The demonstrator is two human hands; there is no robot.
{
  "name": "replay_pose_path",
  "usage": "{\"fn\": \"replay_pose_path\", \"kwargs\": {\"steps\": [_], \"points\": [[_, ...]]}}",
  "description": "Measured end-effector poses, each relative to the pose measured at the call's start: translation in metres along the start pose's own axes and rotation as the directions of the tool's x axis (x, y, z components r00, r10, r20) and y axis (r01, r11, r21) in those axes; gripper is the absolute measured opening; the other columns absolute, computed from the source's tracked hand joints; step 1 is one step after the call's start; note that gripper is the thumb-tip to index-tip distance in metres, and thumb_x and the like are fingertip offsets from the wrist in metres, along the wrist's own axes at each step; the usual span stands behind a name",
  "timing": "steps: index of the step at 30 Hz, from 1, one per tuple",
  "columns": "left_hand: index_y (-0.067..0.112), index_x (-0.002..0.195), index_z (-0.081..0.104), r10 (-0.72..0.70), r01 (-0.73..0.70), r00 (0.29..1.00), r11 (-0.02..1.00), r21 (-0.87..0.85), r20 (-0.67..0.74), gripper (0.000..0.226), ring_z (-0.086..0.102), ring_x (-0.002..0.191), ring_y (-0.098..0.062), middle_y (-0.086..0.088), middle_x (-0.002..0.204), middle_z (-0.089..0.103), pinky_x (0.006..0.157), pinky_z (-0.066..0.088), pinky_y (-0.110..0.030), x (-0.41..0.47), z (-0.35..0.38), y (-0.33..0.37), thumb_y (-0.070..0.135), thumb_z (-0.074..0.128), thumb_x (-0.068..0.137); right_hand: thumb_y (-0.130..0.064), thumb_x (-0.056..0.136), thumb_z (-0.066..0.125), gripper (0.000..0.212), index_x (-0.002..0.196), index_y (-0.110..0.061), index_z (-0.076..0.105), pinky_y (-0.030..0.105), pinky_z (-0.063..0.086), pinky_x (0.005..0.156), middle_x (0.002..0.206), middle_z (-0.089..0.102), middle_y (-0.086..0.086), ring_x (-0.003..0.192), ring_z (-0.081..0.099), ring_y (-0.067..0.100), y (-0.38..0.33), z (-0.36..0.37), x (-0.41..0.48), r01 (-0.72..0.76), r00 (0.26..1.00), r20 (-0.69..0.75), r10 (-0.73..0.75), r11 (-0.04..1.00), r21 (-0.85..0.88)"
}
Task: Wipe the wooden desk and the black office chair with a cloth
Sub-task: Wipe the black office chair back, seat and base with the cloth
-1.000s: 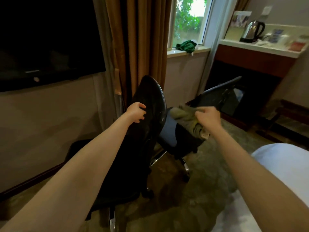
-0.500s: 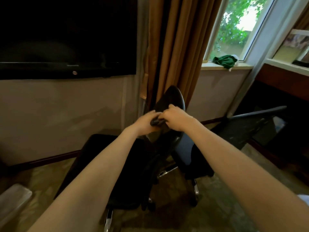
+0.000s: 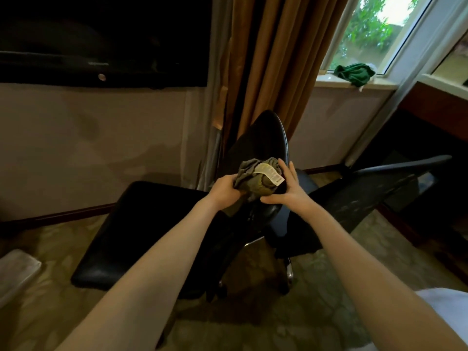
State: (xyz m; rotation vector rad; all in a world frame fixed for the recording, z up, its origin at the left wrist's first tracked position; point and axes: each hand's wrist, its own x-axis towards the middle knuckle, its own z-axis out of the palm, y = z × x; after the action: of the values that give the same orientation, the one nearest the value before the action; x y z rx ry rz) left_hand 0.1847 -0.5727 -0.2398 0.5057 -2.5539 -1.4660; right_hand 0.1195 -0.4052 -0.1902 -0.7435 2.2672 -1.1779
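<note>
**A:** Hands first, quick.

**B:** Left hand [image 3: 224, 187] grips the cloth [image 3: 249, 184], fingers curled into its left side. Right hand [image 3: 288, 191] lies flat against the cloth's right side. Its fingers are straight, close together and pointing up, and the thumb is stretched out under the bundle.

**A:** The cloth itself?

**B:** Olive-grey, bunched into a ball, with a white label [image 3: 269, 173] across the top. It's held between both hands, right in front of the back of the black chair [image 3: 266, 133], in its lower part. It may be touching the backrest, but it's too dark there to tell.

**A:** Chair position?

**B:** Middle of the room, backrest upright and nearly edge-on to us, seat [image 3: 131, 224] stretching off to the left. It stands on patterned carpet [image 3: 316, 312]. A second chair [image 3: 374, 193], dark and mesh-backed, is just beside it on the right.

**A:** Desk?

**B:** Far right, reddish-brown wood [image 3: 435, 105], only part of it showing. It's well apart from both hands.

**A:** Rest of the room?

**B:** Brown curtain [image 3: 273, 72] hangs close behind the chair. Dark television [image 3: 101, 39] on the wall, upper left. Green rag [image 3: 354, 72] crumpled on the windowsill [image 3: 329, 83].
</note>
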Motion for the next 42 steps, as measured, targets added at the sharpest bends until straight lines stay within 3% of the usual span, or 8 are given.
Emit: {"fn": "replay_pose_path", "kwargs": {"steps": [8, 14, 20, 23, 26, 31, 35, 42], "points": [[0.011, 0.120, 0.060, -0.107, 0.106, 0.991, 0.994, -0.015, -0.077, 0.033, 0.055, 0.115, -0.029, -0.012, 0.118, 0.064, 0.098, 0.044, -0.036, -0.031, 0.012, -0.014, 0.009, 0.060, 0.088, -0.023, 0.071, 0.080, 0.112, 0.150, -0.030, 0.001, 0.036, 0.009, 0.116, 0.155, -0.022, 0.003, 0.144, -0.011, 0.022, 0.002, -0.008, -0.005, 0.000, 0.997, 0.077, 0.020, 0.970, -0.242], [0.011, 0.123, 0.058, -0.211, 0.210, 0.977, 0.977, 0.032, 0.025, 0.032, 0.052, 0.118, -0.028, -0.011, 0.123, 0.060, 0.098, 0.042, -0.035, -0.059, 0.009, -0.018, 0.014, 0.059, 0.091, -0.009, 0.091, 0.048, 0.068, 0.150, -0.027, 0.018, 0.036, 0.019, 0.112, 0.157, -0.014, 0.000, 0.145, 0.000, 0.025, -0.001, -0.012, -0.005, -0.095, 0.990, 0.093, 0.103, 0.992, -0.081], [0.008, 0.121, 0.059, -0.333, 0.302, 0.910, 0.941, 0.153, 0.247, 0.034, 0.052, 0.120, -0.028, -0.013, 0.124, 0.059, 0.101, 0.044, -0.038, -0.103, 0.008, -0.049, 0.017, 0.061, 0.089, -0.005, 0.087, 0.042, 0.068, 0.149, -0.025, 0.022, 0.041, 0.021, 0.115, 0.157, -0.013, -0.002, 0.145, 0.002, 0.028, -0.009, -0.004, -0.004, -0.151, 0.988, 0.019, 0.153, 0.985, -0.087], [0.007, 0.121, 0.059, -0.406, 0.408, 0.892, 0.912, 0.031, 0.201, 0.033, 0.052, 0.119, -0.027, -0.012, 0.125, 0.058, 0.103, 0.042, -0.038, -0.121, -0.002, -0.065, 0.015, 0.060, 0.090, -0.005, 0.088, 0.043, 0.068, 0.150, -0.023, 0.022, 0.037, 0.023, 0.111, 0.157, -0.012, -0.001, 0.144, 0.005, 0.027, -0.016, 0.001, -0.006, -0.159, 0.987, -0.010, 0.159, 0.984, -0.080], [0.006, 0.123, 0.058, -0.379, 0.380, 0.925, 0.918, -0.111, 0.032, 0.036, 0.052, 0.120, -0.029, -0.014, 0.125, 0.059, 0.103, 0.042, -0.039, -0.104, -0.036, -0.059, 0.014, 0.061, 0.089, -0.006, 0.087, 0.044, 0.067, 0.149, -0.023, 0.024, 0.035, 0.024, 0.109, 0.158, -0.010, -0.001, 0.144, 0.006, 0.027, -0.023, 0.007, -0.010, -0.178, 0.984, -0.041, 0.175, 0.980, -0.087], [0.013, 0.133, 0.048, -0.257, 0.255, 0.963, 0.966, -0.037, -0.079, 0.042, 0.049, 0.121, -0.030, -0.011, 0.131, 0.054, 0.097, 0.042, -0.034, -0.065, -0.075, -0.007, 0.027, 0.052, 0.094, -0.006, 0.092, 0.040, 0.062, 0.149, -0.023, 0.024, 0.033, 0.025, 0.109, 0.158, -0.009, 0.001, 0.144, 0.009, 0.026, -0.027, 0.019, -0.023, -0.179, 0.982, -0.075, 0.171, 0.976, -0.123], [0.017, 0.132, 0.050, -0.136, 0.129, 0.989, 0.986, 0.110, 0.060, 0.041, 0.051, 0.119, -0.029, -0.010, 0.130, 0.055, 0.090, 0.041, -0.028, -0.059, -0.053, 0.014, 0.026, 0.054, 0.092, -0.007, 0.096, 0.035, 0.057, 0.150, -0.022, 0.021, 0.034, 0.023, 0.111, 0.157, -0.006, 0.004, 0.144, 0.005, 0.028, -0.031, 0.023, -0.033, -0.146, 0.989, -0.058, 0.134, 0.927, -0.347], [0.010, 0.114, 0.059, -0.180, 0.147, 0.971, 0.968, 0.206, 0.154, 0.029, 0.056, 0.104, -0.027, -0.009, 0.110, 0.059, 0.085, 0.047, -0.033, -0.079, -0.048, 0.016, 0.023, 0.055, 0.088, -0.015, 0.083, 0.041, 0.053, 0.136, -0.023, 0.037, 0.047, 0.042, 0.092, 0.134, 0.024, 0.006, 0.109, 0.043, 0.040, -0.035, 0.047, -0.045, -0.127, 0.989, -0.137, 0.061, 0.829, -0.545]]}}
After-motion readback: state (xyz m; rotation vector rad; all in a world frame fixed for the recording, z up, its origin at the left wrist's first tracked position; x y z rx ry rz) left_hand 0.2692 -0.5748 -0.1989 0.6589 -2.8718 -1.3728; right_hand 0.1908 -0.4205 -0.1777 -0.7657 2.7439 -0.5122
